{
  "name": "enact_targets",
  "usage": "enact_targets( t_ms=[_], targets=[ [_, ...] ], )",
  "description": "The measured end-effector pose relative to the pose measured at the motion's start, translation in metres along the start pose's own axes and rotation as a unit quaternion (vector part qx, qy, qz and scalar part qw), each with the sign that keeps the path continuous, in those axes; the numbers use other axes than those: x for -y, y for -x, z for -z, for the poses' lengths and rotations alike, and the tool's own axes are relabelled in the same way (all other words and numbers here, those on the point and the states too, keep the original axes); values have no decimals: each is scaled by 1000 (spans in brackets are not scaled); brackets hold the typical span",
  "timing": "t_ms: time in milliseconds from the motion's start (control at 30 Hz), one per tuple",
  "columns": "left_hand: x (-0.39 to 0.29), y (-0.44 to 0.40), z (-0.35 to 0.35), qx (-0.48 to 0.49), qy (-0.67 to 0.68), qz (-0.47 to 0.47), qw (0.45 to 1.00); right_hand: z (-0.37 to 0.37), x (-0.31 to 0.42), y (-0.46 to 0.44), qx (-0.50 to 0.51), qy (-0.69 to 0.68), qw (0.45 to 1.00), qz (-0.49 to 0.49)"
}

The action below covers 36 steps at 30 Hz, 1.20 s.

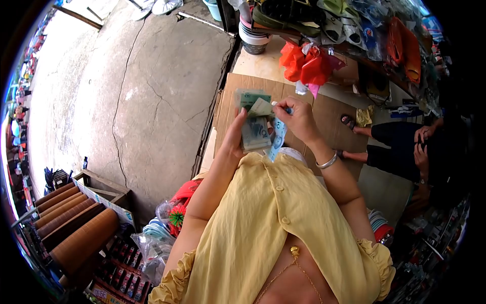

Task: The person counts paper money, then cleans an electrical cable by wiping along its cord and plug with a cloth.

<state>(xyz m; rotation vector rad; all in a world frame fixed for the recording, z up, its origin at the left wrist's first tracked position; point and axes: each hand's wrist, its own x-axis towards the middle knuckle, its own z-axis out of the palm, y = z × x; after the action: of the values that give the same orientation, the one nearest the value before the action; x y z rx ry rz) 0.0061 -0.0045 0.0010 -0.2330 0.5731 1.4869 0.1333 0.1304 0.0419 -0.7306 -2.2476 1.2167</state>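
Observation:
In front of my chest, my left hand (237, 134) is closed on a stack of banknotes (256, 133), its thumb lying along the near side. The lower notes look grey-blue, and a green banknote (251, 97) shows at the far end. One pale note is folded up over the stack. My right hand (297, 117), with a silver bangle on the wrist, pinches a blue banknote (278, 136) that hangs down beside the stack. The folded pale note reaches close to my right fingertips; whether they touch it I cannot tell.
Flattened cardboard (324, 119) covers the ground ahead. Shoes (288, 15) and red plastic bags (307, 63) crowd a rack at the upper right. Another person (405, 144) sits at the right. Brown rolls (83, 238) stand at the lower left, beside cracked concrete (162, 81).

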Motion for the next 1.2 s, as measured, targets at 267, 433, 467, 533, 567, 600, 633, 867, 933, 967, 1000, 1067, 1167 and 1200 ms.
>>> enact_targets(
  t_ms=[267, 433, 467, 533, 567, 600, 633, 867, 933, 967, 1000, 1067, 1167, 1200],
  targets=[
    [-3, 4, 4, 13, -4, 9, 1000, 8, 7, -3, 73, 12, 997, 21],
    [-4, 8, -10, 2, -40, -14, 999, 18, -1, -10, 69, -4, 996, -50],
    [-3, 8, -17, -18, -61, -46, 997, 23, -8, -11, 60, -7, 994, -88],
    [-6, 5, -7, -21, -37, -30, 999, 35, -20, -12, 20, -8, 998, -60],
    [-8, 3, 0, -27, -14, -15, 999, 42, -25, -13, -2, -42, 996, -77],
    [-10, 2, 4, -26, -13, -14, 999, 48, -31, -13, -24, -78, 992, -95],
    [-12, 1, 8, 4, 7, -15, 1000, 52, -37, -13, -28, -62, 995, -70],
    [-22, 2, -11, 15, 17, -61, 998, 72, -29, -23, -138, 321, 934, 73],
    [-22, 0, -14, 20, 5, -70, 997, 65, -12, -17, -109, 385, 916, 37],
    [-23, -2, -15, 15, 9, -69, 997, 54, -5, -14, -89, 390, 913, 78],
    [-22, -4, -17, 11, 13, -68, 998, 43, 1, -11, -69, 395, 908, 119],
    [-20, -4, -26, -18, -9, -83, 996, 17, 7, 4, 20, 342, 916, 208],
    [-20, -3, -33, -51, -51, -90, 993, 2, 33, 14, 109, 258, 932, 229],
    [-20, -2, -34, -54, -71, -80, 993, -1, 34, 13, 110, 258, 932, 229]
  ],
)
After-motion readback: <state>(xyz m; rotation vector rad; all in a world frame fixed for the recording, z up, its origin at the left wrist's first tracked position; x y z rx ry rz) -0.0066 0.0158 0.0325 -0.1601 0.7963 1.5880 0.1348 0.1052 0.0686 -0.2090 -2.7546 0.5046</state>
